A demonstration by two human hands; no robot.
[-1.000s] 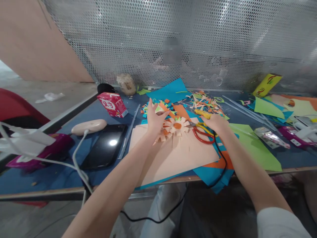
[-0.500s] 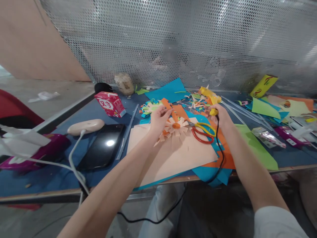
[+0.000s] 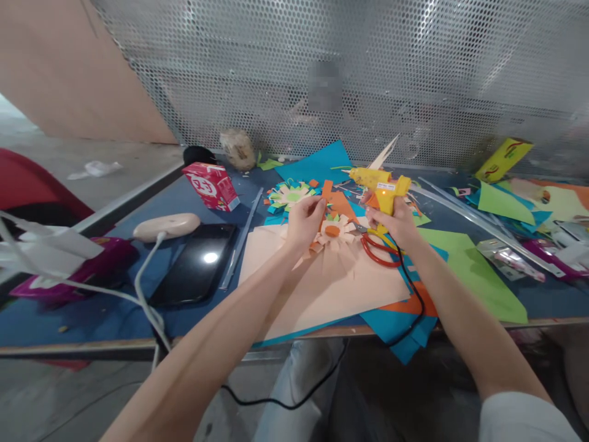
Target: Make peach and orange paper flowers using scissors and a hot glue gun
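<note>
My left hand (image 3: 305,221) pinches a small orange paper strip (image 3: 327,189) upright above the peach paper sheet (image 3: 331,291). Wrapped round the handle of a yellow hot glue gun (image 3: 373,178) is my right hand (image 3: 394,222); the nozzle points left toward the strip but is apart from it. Between the hands lies a peach paper flower (image 3: 338,240) with an orange centre. Scissors with a red and a yellow handle (image 3: 381,258) rest beside it, partly hidden under my right hand. A second fringed flower (image 3: 289,195) lies behind my left hand.
To the left are a phone (image 3: 196,264), a white corded device (image 3: 166,226) and a pink box (image 3: 212,186). Green paper (image 3: 478,276), clear glue sticks (image 3: 488,224) and a yellow box (image 3: 505,159) lie right. A perforated metal panel (image 3: 257,73) stands behind; the gun's black cord crosses the front edge.
The glue gun has swung left and its nozzle now points toward my left hand. My left hand has raised the orange strip upright. The view has shifted slightly.
</note>
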